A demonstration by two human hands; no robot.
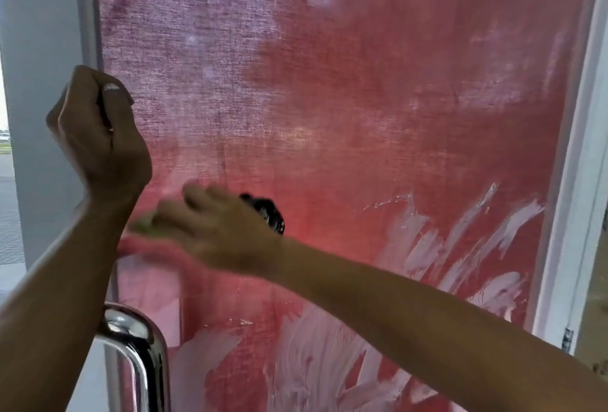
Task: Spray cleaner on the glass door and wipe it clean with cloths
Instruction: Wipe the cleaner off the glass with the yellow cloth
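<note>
A glass door with red fabric behind it fills the view. White cleaner streaks smear its pane from 4 to 6 o'clock; the upper half looks hazy, so wiping seems about midway. The right hand, blurred, presses a cloth at 8 o'clock. The left hand is fisted by the frame at 9; whether it holds anything, I cannot tell.

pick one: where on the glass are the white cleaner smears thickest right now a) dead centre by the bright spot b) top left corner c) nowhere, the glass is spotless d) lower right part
d, since broad white streaks cover the lower right of the glass door, below and right of the blurred right hand, while the upper pane shows only a faint haze.
</note>
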